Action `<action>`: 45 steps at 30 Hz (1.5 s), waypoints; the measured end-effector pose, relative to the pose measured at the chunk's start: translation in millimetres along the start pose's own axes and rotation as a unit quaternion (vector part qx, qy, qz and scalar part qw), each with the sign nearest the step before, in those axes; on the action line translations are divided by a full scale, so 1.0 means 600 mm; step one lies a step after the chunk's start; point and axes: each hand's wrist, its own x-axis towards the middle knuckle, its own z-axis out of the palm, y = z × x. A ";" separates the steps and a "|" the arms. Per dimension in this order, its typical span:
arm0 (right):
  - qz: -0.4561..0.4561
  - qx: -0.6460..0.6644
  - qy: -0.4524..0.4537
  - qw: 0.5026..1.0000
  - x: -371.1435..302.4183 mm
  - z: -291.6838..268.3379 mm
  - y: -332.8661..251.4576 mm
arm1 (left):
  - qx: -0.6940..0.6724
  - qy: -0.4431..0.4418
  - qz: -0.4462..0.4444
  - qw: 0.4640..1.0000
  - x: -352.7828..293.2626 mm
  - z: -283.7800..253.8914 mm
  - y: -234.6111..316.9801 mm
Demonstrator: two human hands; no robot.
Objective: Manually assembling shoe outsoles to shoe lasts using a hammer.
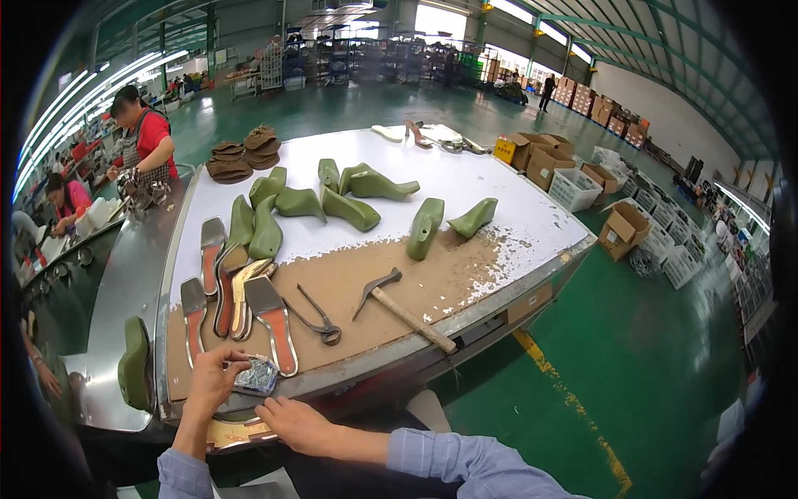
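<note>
My left hand [218, 378] is closed, thumb and fingertips pinched together at the rim of a small clear tray of nails [256, 377]; what the pinch holds is too small to make out. Below the table edge, my right hand [298, 424] has curled fingers on the end of a tan, shiny-edged sole piece [234, 433]. Orange-red insoles with grey heels [273, 320] lie just beyond the tray, beside gold pieces [242, 301]. Pincers [322, 326] rest right of them, and a wooden-handled hammer [411, 318] lies farther right.
Several green shoe lasts [353, 208] lie on the white-covered table [499, 187]; one more last [133, 363] is on the metal bench at left. Brown stacked pieces [241, 156] sit at the far left corner. Cardboard boxes [544, 162] and white crates [573, 190] stand right. A person [154, 145] works at left.
</note>
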 end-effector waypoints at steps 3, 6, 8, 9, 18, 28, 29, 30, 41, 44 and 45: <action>0.004 0.000 -0.015 1.000 0.003 -0.005 -0.002 | 0.043 0.075 -0.030 0.996 -0.051 -0.018 0.070; -0.002 0.008 0.000 1.000 0.002 -0.022 0.003 | 0.064 0.053 0.018 0.996 -0.104 0.000 0.108; 0.001 -0.005 -0.011 1.000 -0.006 -0.037 0.010 | 0.004 0.033 0.036 0.999 -0.113 0.021 0.115; 0.028 0.055 -0.057 0.996 -0.002 -0.060 0.005 | 0.029 0.033 0.032 0.999 -0.120 0.026 0.101; 0.237 -0.370 0.070 0.896 -0.119 -0.241 0.203 | 0.068 -0.013 -0.012 0.998 -0.131 0.028 0.107; 0.282 -0.078 0.155 0.944 -0.154 -0.280 0.233 | 0.044 -0.078 -0.069 0.994 -0.125 0.011 0.102; 0.280 -0.075 0.151 0.945 -0.151 -0.278 0.195 | 0.051 -0.077 -0.058 0.994 -0.124 0.012 0.099; 0.342 0.046 0.163 0.924 -0.142 -0.281 0.142 | 0.056 -0.079 -0.046 0.994 -0.126 0.012 0.096; 0.076 0.212 0.157 0.961 -0.148 -0.280 -0.013 | 0.080 -0.055 0.016 0.995 -0.131 0.021 0.100; 0.035 0.162 0.129 0.978 -0.128 -0.277 -0.038 | 0.090 -0.061 0.015 0.994 -0.131 0.019 0.112; 0.059 0.097 0.034 0.993 -0.121 -0.278 -0.043 | 0.095 -0.059 0.015 0.994 -0.132 0.020 0.111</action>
